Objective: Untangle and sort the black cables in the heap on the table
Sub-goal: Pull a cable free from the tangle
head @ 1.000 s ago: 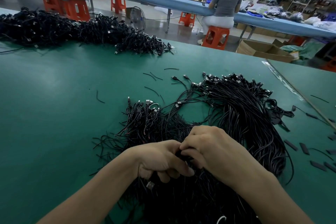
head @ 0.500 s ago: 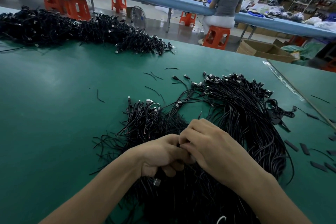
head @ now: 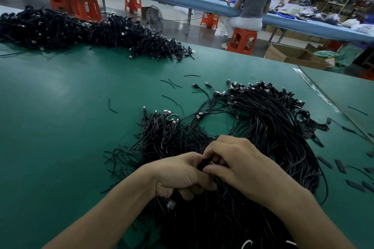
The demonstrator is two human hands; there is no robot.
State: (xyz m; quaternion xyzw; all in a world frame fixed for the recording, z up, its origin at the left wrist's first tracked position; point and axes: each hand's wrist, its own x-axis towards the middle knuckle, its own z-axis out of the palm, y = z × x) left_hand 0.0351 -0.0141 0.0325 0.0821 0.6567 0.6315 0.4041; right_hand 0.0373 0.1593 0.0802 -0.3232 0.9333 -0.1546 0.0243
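Both hands meet over the near heap of black cables (head: 263, 127) on the green table (head: 60, 117). The left hand (head: 178, 176) and right hand (head: 240, 163) are curled round a small black bundle (head: 204, 162). The cables look light, limp and snag-prone, best pinched near a plug end.

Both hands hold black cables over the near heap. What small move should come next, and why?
Probably ease the hands slowly apart to draw the gripped strands free. The left hand and right hand meet on one small bunch of black cables above the near heap, and the strands under them lie crossed, so a slow pull seems safer than a tug.
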